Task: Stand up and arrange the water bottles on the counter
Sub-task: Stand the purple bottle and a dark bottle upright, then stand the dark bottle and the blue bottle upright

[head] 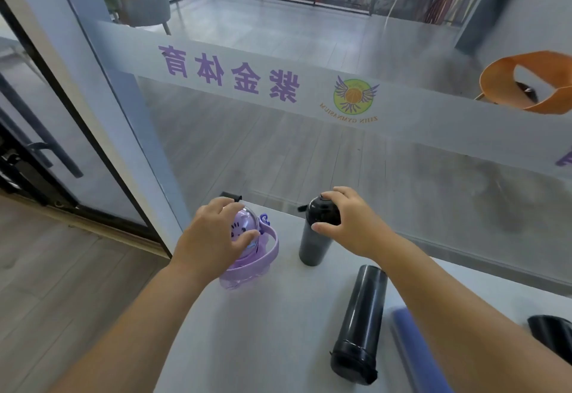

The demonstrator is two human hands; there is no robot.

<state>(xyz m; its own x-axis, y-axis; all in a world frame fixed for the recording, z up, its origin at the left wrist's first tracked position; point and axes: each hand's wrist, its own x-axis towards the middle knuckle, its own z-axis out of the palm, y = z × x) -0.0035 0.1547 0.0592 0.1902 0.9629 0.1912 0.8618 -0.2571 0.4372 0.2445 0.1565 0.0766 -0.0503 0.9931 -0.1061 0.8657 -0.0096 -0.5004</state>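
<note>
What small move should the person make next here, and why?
Probably let go with the right hand and reach for the lying black bottle to stand it up. The purple bottle, gripped by the left hand, and the upright black bottle under the right hand already stand side by side near the glass; that one lies flat on the counter.

Left hand (213,235) and right hand (349,225) both reach forward on bare arms, each gripping a bottle top.
The left forearm comes in from the lower left, palm down, with the fingers curled over the domed lid of the purple bottle (247,256) and the thumb on its near side. The right forearm comes in from the lower right, with the fingers wrapped over the cap of the upright black bottle (312,244) and the thumb against the cap's near side.
</note>
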